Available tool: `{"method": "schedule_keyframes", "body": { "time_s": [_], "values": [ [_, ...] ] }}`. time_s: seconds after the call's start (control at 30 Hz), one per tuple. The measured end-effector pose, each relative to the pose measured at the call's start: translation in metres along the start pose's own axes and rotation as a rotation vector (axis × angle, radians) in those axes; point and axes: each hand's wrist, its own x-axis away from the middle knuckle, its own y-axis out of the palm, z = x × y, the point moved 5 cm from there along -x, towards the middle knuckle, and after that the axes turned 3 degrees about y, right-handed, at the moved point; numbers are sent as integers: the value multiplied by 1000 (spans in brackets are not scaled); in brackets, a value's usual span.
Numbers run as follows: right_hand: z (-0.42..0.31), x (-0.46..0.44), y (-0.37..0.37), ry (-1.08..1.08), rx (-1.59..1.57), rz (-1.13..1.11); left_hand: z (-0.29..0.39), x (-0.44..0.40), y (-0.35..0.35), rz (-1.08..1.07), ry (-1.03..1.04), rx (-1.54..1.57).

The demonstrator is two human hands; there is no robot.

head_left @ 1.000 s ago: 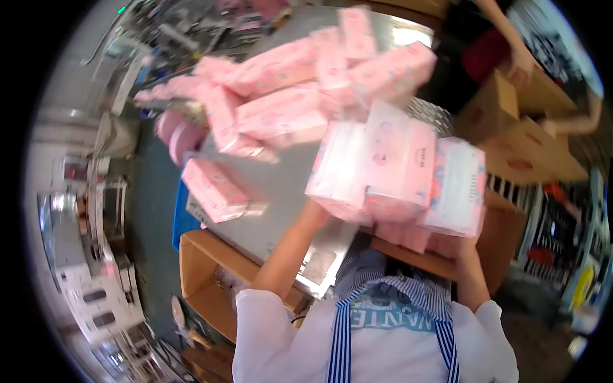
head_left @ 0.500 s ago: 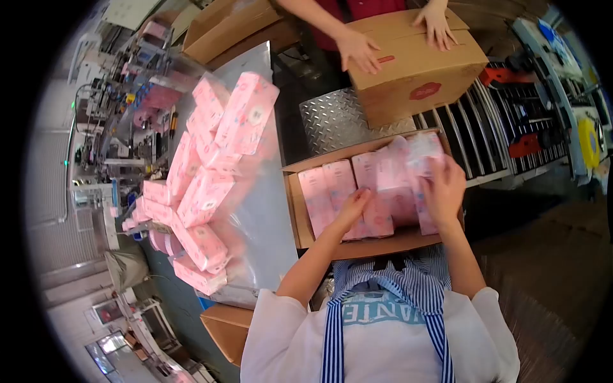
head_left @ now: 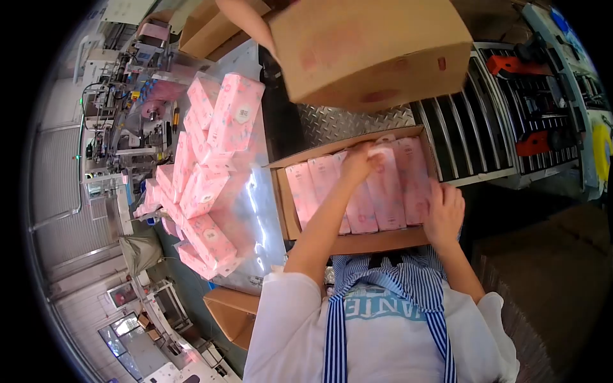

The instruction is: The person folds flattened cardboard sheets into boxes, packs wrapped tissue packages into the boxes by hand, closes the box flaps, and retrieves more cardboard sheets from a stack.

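An open cardboard box point(head_left: 357, 244) stands in front of me, with several pink packs point(head_left: 387, 185) upright in a row inside it. My left hand point(head_left: 357, 164) lies over the far part of the row, its fingers pointing right and partly blurred; what they hold, if anything, is hidden. At the box's right wall is my right hand point(head_left: 445, 210), its fingers bent over the edge beside the rightmost pack. To the left, a loose pile of pink packs point(head_left: 235, 115) rests on the metal table point(head_left: 255, 217).
Beyond my box a co-worker's arm point(head_left: 246, 19) reaches to a closed carton point(head_left: 377, 51) above a diamond-plate surface point(head_left: 325, 124). A roller conveyor point(head_left: 469, 127) runs at the right. Another open box point(head_left: 233, 316) sits at lower left, machinery at upper left.
My left hand has moved up over the packs, and my right hand has gone down to the box's right side. The packs at the right now stand in line. The co-worker's carton has shifted left.
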Motion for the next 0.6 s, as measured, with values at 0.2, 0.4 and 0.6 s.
{"method": "schedule_keyframes", "body": {
  "time_s": [0.2, 0.4, 0.6],
  "values": [
    [74, -17, 34, 310, 132, -466, 17, 32, 58, 302, 124, -426],
    [112, -58, -7, 159, 162, -230, -6, 46, 30, 0, 16, 34],
    [102, -73, 53, 48, 649, -501, -87, 141, -86, 709, -492, -518]
  ]
}}
